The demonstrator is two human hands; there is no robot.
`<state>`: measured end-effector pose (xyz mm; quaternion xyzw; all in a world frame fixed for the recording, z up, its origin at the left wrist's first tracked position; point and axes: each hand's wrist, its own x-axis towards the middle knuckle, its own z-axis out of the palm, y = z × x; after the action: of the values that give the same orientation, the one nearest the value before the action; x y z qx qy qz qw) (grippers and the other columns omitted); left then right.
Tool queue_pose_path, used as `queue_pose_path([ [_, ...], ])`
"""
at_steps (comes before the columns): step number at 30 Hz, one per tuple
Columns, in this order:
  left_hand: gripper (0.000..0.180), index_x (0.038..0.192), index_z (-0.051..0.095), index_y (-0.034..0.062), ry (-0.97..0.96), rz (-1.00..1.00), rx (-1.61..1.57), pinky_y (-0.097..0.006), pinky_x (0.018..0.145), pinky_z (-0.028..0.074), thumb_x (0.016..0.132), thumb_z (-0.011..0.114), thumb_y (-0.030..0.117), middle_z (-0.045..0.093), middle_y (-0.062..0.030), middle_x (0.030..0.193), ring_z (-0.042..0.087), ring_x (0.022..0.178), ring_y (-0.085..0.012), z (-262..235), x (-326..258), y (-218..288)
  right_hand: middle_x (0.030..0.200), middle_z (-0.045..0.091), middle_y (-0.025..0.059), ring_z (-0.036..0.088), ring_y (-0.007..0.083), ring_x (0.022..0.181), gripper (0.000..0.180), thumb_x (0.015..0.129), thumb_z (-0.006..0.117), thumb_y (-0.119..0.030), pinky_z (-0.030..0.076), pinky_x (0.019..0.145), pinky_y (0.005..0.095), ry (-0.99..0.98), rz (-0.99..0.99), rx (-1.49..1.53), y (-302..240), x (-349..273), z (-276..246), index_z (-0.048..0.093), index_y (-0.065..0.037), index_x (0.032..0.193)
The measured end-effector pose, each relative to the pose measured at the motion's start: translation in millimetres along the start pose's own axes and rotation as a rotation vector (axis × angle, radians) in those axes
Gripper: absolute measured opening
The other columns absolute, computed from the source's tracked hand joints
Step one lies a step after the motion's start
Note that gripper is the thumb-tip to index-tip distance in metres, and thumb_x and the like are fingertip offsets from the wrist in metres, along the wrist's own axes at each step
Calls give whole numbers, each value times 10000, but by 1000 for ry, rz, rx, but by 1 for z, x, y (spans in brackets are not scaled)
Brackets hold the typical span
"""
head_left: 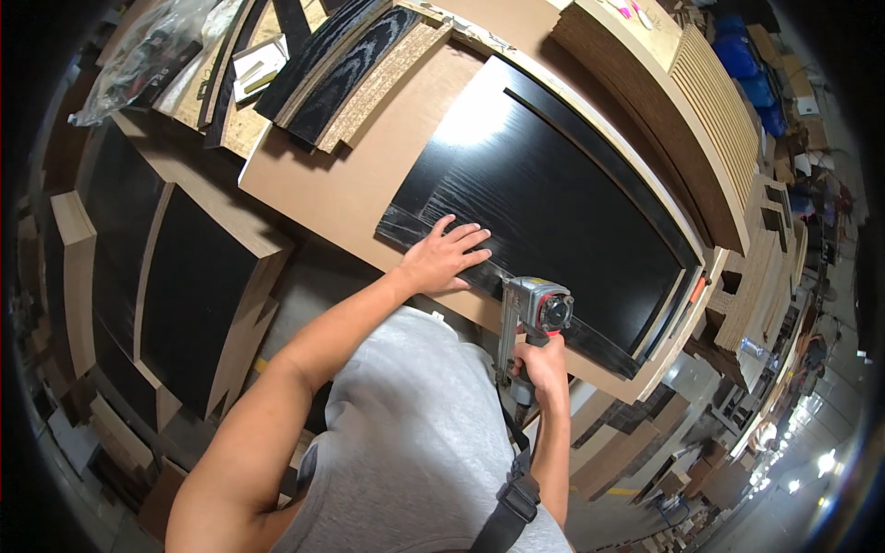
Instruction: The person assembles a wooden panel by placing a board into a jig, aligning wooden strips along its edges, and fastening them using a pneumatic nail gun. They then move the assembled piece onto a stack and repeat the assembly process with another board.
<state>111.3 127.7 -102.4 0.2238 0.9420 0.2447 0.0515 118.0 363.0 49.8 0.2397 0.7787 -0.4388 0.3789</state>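
Two hands work: left hand [442, 258] lies flat on the black panel [553, 203]. Right hand [542, 364] grips the nail gun [535, 313], seemingly fastening the edge strip [479, 267]; accurate alignment matters next.

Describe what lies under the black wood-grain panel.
The black panel rests on a larger brown board, showing along its left and lower edges. Whatever lies beneath the panel's middle is covered.

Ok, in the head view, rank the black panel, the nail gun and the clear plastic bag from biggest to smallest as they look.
1. Black panel, by far the largest.
2. and 3. Clear plastic bag and nail gun look roughly alike. The gun, gripped by the right hand, is nearer the camera, so I won't rank them.
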Motion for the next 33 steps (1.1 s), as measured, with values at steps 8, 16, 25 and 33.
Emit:
queue_pose_path([
  [8,782,1404,501,71,313,-350,-115,-532,1139,271,741,830,322,450,-152,1475,400,1390,-327,-44,-39,-18,653,583,44,562,146,495,228,718,582,63,457,477,311,-23,-71,-81,-3,3,9,612,27,941],
  [16,302,1050,764,100,515,-731,-390,-421,933,366,846,759,322,680,-51,986,597,1015,-252,-24,-97,-58,680,589,38,565,133,532,113,722,597,58,460,490,306,-208,-155,-123,-49,20,67,608,21,828],
  [25,274,1040,777,97,563,-735,-411,-390,944,347,818,775,257,684,-22,963,594,1001,-209,-18,-97,-58,634,594,27,573,130,524,91,701,625,30,460,507,309,-300,-194,-212,-82,30,114,610,13,789],
  [33,280,1042,776,97,565,-737,-411,-394,953,344,819,769,266,687,-20,973,593,1007,-208,-22,-97,-59,653,598,46,575,138,522,148,716,633,21,459,499,312,-182,-193,-485,-95,28,124,606,39,860],
])
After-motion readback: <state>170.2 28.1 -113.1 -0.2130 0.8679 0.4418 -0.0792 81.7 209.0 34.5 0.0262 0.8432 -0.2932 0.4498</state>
